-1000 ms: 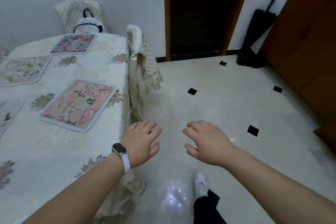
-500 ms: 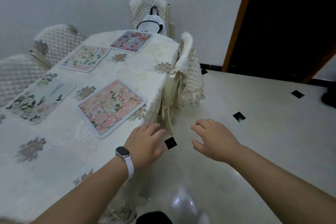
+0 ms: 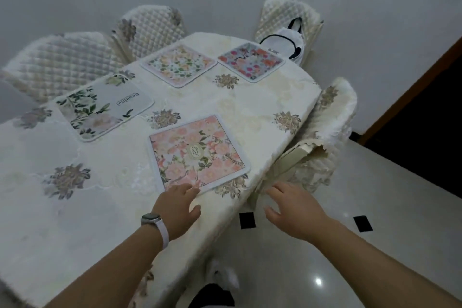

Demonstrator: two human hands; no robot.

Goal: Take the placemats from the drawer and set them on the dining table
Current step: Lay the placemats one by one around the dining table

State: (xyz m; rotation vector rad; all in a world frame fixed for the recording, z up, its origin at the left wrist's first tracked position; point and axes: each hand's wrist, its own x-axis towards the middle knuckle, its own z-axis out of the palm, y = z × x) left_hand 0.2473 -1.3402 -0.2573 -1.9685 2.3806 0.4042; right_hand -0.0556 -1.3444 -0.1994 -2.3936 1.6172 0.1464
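Left hand [image 3: 178, 210], flat with fingers loosely spread and holding nothing, has its fingertips at the near edge of the pink floral square placemat [image 3: 198, 154]; I cannot tell whether they touch. Right hand [image 3: 292, 210] hangs open and empty beyond the table's right side, over the glossy tiled floor [image 3: 325, 270]. A green-leaf white placemat [image 3: 105, 105], pastel floral placemat [image 3: 178, 64] and red-flowered placemat [image 3: 251, 60] lie farther off on the cream embroidered tablecloth [image 3: 75, 207]. Since the pink mat sits near the right edge, a careless nudge could skew it or slide it off, and a dragging palm might ruck the cloth.

"Beautiful" on the green-leaf placemat [image 3: 105, 105]
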